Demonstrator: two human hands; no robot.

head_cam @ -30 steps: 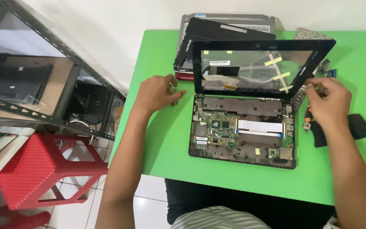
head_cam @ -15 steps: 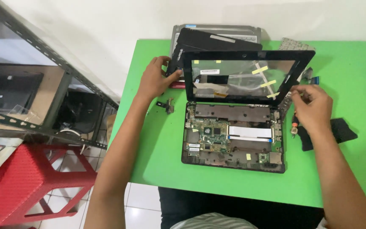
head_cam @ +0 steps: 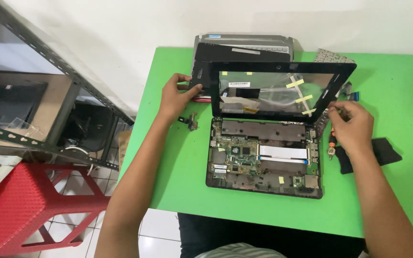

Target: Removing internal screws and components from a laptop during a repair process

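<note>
A small black laptop (head_cam: 264, 160) lies open on the green table (head_cam: 178, 181), its base cover off and the green circuit board bare. Its lid (head_cam: 283, 91) stands up as an empty frame with yellow tape strips inside. My left hand (head_cam: 174, 98) grips the left edge of a black panel (head_cam: 201, 79) that lies behind the lid. My right hand (head_cam: 354, 128) pinches at the lid's lower right corner, by the hinge. What the fingertips hold there is too small to tell.
A small metal bracket (head_cam: 192, 122) lies left of the laptop. An orange-handled screwdriver (head_cam: 331, 141) and a black pad (head_cam: 383, 153) sit by my right hand. A grey laptop stack (head_cam: 242, 44) and a loose keyboard (head_cam: 335, 56) are at the back. A metal shelf (head_cam: 48, 95) and a red stool (head_cam: 29, 205) stand left.
My left hand has moved from the table beside the hinge up to the black panel's edge, and the small bracket now lies uncovered there. My right hand stays at the lid's right corner.
</note>
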